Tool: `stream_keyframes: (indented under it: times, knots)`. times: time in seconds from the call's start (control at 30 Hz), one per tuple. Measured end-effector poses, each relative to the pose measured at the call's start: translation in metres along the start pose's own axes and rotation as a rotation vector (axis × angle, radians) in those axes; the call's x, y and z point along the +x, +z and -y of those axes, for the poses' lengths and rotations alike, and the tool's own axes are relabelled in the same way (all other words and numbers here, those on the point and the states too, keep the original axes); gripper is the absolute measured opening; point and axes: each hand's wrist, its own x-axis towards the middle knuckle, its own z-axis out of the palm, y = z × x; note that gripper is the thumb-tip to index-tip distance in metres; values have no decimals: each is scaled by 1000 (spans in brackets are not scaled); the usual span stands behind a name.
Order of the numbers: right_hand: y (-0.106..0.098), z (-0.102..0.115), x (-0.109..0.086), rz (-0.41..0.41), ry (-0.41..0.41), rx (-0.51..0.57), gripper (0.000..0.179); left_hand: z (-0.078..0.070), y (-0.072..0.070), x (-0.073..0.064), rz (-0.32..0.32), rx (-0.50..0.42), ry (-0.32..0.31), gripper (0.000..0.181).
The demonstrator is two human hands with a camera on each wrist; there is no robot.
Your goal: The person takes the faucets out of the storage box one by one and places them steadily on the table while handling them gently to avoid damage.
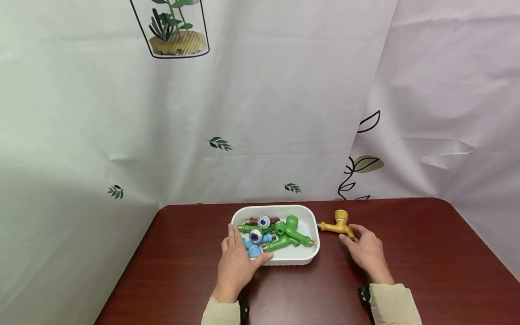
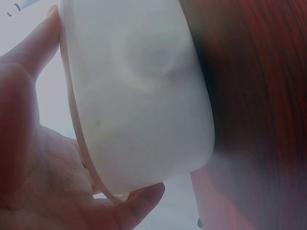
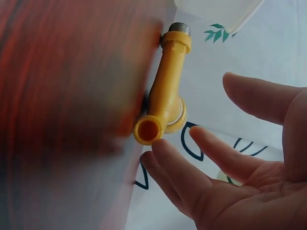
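Observation:
In the head view my left hand point(image 1: 237, 265) rests at the near left corner of a white plastic basin point(image 1: 290, 262). Its fingers lie fairly straight along the left side, and the thumb lies over the front rim. The left wrist view shows the basin's outer wall point(image 2: 139, 120) between thumb and fingertips. A yellow plastic tap point(image 1: 337, 227) lies on the table just right of the basin, its threaded end towards it. My right hand point(image 1: 367, 250) is at the tap's spout; the right wrist view shows fingertips point(image 3: 160, 146) by the spout and the thumb held apart.
Inside the basin lie several taps: green ones point(image 1: 280, 243), a blue one point(image 1: 253, 250) and a brown one point(image 1: 252, 221). The dark red wooden table point(image 1: 170, 271) ends at a white patterned curtain point(image 1: 260, 113) behind.

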Motion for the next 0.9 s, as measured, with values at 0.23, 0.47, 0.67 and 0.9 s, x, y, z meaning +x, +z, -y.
stream_keyframes:
  times: [0.23, 0.47, 0.67, 0.9]
  knots:
    - [2, 9, -5, -88, -68, 23, 51, 1, 0, -1, -10, -7, 4, 126]
    - [4, 16, -8, -134, -129, 35, 50, 2, 1, 0, -14, -1, 7, 126]
    - [7, 19, -9, -144, -170, 47, 48, 1, 0, 0, -2, 3, -2, 126]
    - [13, 27, -13, -149, -236, 54, 45, 0, -1, 0, 5, 1, -3, 126]
